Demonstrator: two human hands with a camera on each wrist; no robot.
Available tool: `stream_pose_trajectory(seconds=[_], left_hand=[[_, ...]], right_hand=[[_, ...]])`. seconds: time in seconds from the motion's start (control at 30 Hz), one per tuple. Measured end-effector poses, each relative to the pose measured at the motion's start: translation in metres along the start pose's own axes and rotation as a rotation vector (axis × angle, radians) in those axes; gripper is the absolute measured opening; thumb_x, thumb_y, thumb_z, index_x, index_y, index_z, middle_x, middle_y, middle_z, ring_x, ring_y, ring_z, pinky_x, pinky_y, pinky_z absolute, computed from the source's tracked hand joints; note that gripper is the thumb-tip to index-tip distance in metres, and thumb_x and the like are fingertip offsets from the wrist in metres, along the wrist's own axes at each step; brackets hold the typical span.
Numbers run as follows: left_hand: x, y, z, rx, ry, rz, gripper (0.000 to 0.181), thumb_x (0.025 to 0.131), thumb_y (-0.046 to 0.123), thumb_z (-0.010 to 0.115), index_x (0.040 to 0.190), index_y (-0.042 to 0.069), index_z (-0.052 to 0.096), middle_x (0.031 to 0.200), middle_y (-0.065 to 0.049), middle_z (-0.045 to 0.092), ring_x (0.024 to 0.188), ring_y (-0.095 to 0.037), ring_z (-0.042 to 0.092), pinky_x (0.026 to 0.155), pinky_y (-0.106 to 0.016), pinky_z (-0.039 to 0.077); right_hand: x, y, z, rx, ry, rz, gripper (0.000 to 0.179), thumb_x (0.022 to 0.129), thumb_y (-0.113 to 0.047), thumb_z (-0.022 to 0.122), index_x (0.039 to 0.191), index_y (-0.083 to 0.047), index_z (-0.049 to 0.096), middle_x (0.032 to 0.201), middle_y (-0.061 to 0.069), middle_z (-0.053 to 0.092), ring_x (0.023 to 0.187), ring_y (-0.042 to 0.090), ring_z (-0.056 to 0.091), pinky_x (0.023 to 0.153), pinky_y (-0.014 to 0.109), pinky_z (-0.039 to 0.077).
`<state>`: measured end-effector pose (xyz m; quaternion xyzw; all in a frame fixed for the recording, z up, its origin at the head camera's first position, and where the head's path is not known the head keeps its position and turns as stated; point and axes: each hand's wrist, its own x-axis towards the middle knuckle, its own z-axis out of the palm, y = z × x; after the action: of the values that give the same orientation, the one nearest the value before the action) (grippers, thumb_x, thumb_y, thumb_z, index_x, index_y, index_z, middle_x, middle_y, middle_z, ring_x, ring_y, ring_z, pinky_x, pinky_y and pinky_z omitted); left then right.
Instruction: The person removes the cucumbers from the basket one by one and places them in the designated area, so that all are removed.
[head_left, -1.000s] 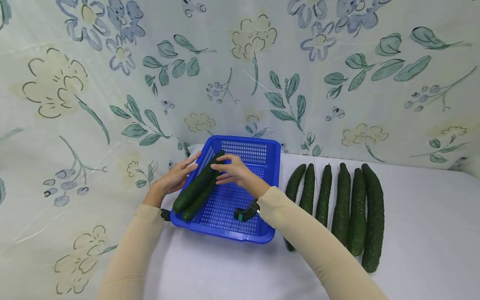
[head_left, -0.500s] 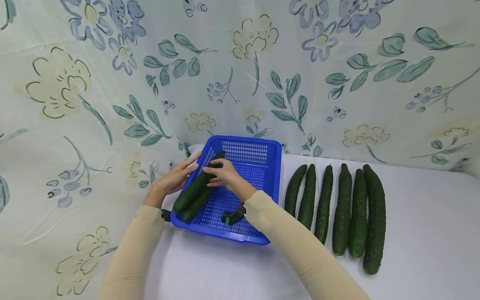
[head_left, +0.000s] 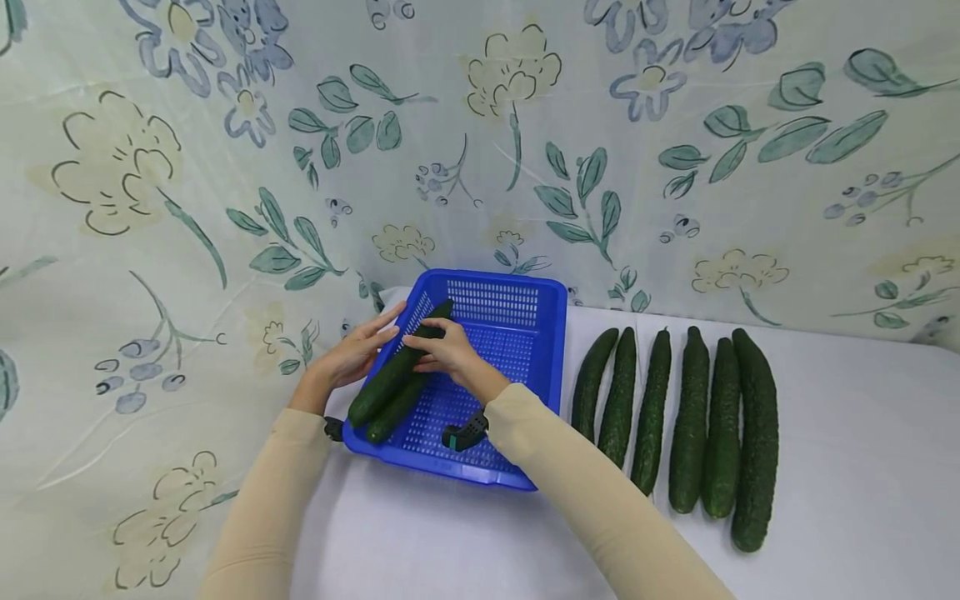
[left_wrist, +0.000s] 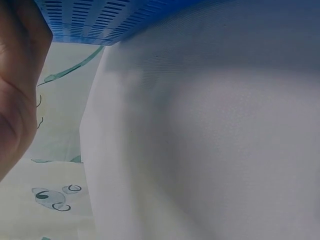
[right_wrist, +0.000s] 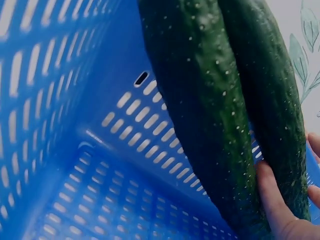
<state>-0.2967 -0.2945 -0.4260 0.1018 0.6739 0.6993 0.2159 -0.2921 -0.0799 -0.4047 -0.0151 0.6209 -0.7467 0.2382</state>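
Mid-frame, the right hand, its grip nearly closed, pinches a cucumber in the basket, whose left side the left hand touches with straight fingers, probably for steadying.

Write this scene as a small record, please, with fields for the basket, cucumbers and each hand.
Basket: blue, slotted, on a white tabletop
Inside: two cucumbers, side by side along the left wall
Outside: six cucumbers in a row, right of the basket
Left hand: at the basket's left rim
Right hand: grips the inside cucumber nearer the left wall
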Motion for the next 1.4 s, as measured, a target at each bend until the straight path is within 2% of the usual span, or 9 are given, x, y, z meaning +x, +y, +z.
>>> stream_pose_trajectory(seconds=[0.17,0.4,0.73,1.17,1.4], left_hand=[[0.0005,-0.0001,0.0006,-0.001,-0.002,0.006,0.055,0.110,0.026,0.039,0.161,0.031,0.019,0.160,-0.018,0.025,0.119,-0.024,0.060,0.092,-0.042,0.054],[0.0003,0.0003,0.0006,0.001,-0.018,0.015,0.055,0.110,0.024,0.038,0.161,0.030,0.018,0.160,-0.018,0.026,0.117,-0.025,0.063,0.090,-0.043,0.054],[0.0006,0.0005,-0.0011,-0.002,-0.022,0.021,0.055,0.111,0.023,0.037,0.161,0.029,0.017,0.160,-0.019,0.024,0.116,-0.023,0.063,0.090,-0.041,0.054],[0.0006,0.0008,-0.0019,-0.010,-0.038,0.016,0.055,0.111,0.022,0.037,0.161,0.030,0.018,0.159,-0.018,0.027,0.112,-0.023,0.065,0.088,-0.039,0.055],[0.0006,0.0000,-0.0017,-0.007,-0.031,0.011,0.055,0.110,0.024,0.038,0.161,0.030,0.018,0.158,-0.018,0.030,0.113,-0.022,0.065,0.090,-0.041,0.055]], right_hand=[[0.0009,0.0017,-0.0002,-0.007,-0.003,-0.010,0.061,0.093,-0.009,0.073,0.146,-0.003,0.045,0.135,0.027,0.050,0.086,0.035,0.071,0.082,0.046,0.057],[0.0053,0.0029,-0.0025,0.020,-0.010,-0.004,0.062,0.091,-0.006,0.074,0.147,-0.003,0.046,0.138,0.027,0.047,0.083,0.036,0.072,0.077,0.044,0.059],[0.0062,0.0024,-0.0027,0.040,0.000,-0.013,0.060,0.090,-0.006,0.075,0.144,-0.003,0.050,0.132,0.029,0.053,0.069,0.028,0.072,0.071,0.041,0.060],[0.0058,-0.0001,-0.0024,0.092,0.008,0.004,0.062,0.089,-0.002,0.074,0.146,-0.004,0.049,0.133,0.031,0.053,0.071,0.028,0.073,0.075,0.041,0.059],[0.0029,-0.0037,-0.0028,0.084,0.010,0.011,0.063,0.089,-0.002,0.074,0.147,-0.004,0.049,0.136,0.030,0.050,0.071,0.029,0.073,0.074,0.041,0.058]])
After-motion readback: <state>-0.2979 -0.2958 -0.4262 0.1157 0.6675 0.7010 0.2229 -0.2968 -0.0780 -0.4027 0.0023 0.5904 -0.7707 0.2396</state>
